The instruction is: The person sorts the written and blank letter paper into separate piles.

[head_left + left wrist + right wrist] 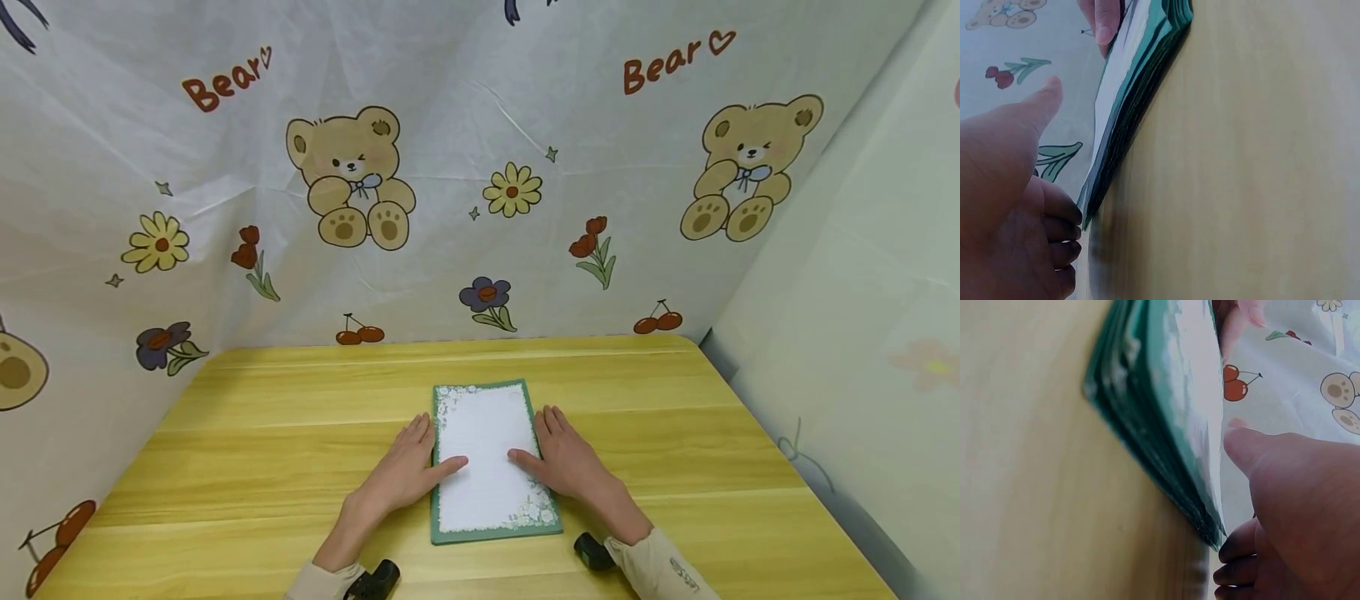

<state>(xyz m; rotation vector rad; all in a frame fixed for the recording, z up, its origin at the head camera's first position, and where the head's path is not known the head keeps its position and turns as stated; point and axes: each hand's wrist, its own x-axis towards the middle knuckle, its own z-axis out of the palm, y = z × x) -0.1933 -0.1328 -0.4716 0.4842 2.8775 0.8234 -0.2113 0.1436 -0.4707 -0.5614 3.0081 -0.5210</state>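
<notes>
A stack of letter paper (pixel 483 458), white with a green border and pale flowers in two corners, lies on the wooden table. Its layered green edges (pixel 1138 94) show in the left wrist view. My left hand (pixel 405 467) lies along the stack's left side, fingers straight, its thumb reaching over the top sheet. On the opposite side my right hand (pixel 573 462) mirrors it, with straight fingers at the right edge and the thumb over the sheet. In the right wrist view, that hand's fingertips (pixel 1235 575) are at the stack's far corner.
The wooden table (pixel 285 467) extends to both sides and behind the stack. A white cloth with printed bears (pixel 351 179) hangs at the table's back edge. A pale curtain (pixel 862 275) hangs on the right. Black wrist devices (pixel 592 552) sit near both sleeves.
</notes>
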